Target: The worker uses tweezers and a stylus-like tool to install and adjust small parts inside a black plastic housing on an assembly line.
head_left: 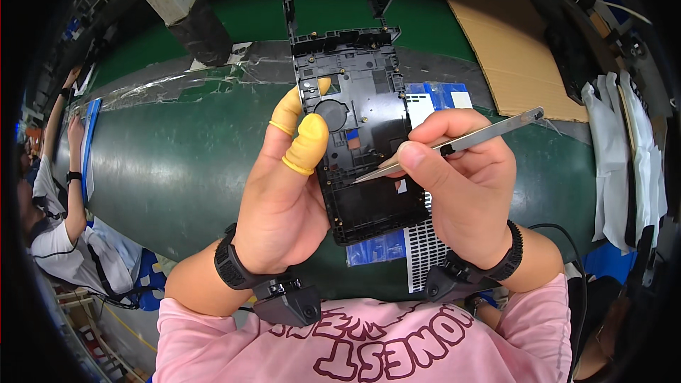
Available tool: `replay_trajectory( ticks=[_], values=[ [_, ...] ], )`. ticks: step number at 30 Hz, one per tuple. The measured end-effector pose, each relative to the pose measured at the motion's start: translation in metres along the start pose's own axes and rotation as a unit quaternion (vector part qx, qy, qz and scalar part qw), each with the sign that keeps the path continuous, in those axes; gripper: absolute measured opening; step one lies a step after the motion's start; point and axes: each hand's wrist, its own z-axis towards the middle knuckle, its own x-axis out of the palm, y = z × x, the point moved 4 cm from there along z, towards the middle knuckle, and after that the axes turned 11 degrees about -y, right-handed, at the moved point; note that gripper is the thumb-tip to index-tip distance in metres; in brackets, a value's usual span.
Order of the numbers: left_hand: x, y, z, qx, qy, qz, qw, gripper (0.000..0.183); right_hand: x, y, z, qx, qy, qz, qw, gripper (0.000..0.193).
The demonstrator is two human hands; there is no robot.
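Observation:
My left hand (pixel 284 184) is closed around the left edge of a black plastic device housing (pixel 379 110), with yellow finger cots on its thumb and a finger. The housing is held up over the bench, long and tilted slightly, its ribbed inner side showing a round recess and small brass-coloured inserts. In my right hand (pixel 464 177) a pair of metal tweezers (pixel 482 136) is pinched between thumb and fingers. The tweezers' tips are at the lower left part of the housing's inside; whether they grip anything is too small to tell. Some fingers of both hands are hidden.
Below the housing lies a sheet of small black labels (pixel 425 259) on blue film (pixel 376 250). A brown cardboard sheet (pixel 489 35) is at the far right, with white wrapped packets (pixel 613 163) nearby. A post (pixel 181 10) stands far left. Another person (pixel 67 227) works at left.

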Motion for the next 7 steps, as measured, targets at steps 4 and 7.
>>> replay_trajectory(
  ticks=[4,7],
  values=[
    [-0.0010,0.0006,-0.0007,0.004,0.016,0.022,1.000,0.041,-0.0011,0.0000,0.0005,-0.002,0.004,-0.002,1.000,0.015],
    [-0.0011,0.0009,-0.0010,0.002,0.017,0.026,1.000,0.042,-0.0019,-0.0022,0.0006,0.011,0.003,-0.002,1.000,0.016]
  ],
)
